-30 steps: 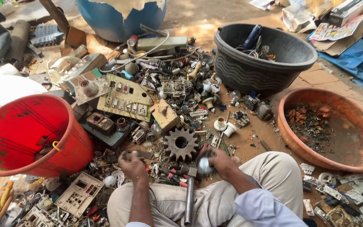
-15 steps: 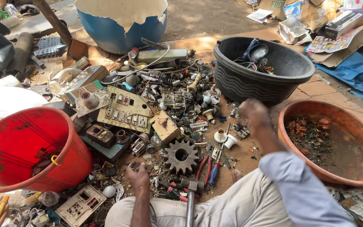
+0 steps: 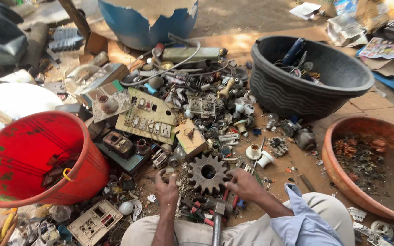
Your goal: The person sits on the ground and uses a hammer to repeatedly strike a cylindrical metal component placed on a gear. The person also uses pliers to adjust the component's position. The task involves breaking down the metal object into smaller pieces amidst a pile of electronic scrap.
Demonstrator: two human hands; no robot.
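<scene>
Both hands low by my knees: left hand (image 3: 166, 189) curled on a small scrap piece, right hand (image 3: 245, 184) fingers touching the gear (image 3: 208, 172), which lies flat between them, nearer right.

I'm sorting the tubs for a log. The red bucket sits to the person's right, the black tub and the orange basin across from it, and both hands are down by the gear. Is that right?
Not quite: the head view shows the red bucket on the person's left. The black tub and orange basin lie across from it, on the right, and the left hand and right hand are down by the gear.
</scene>
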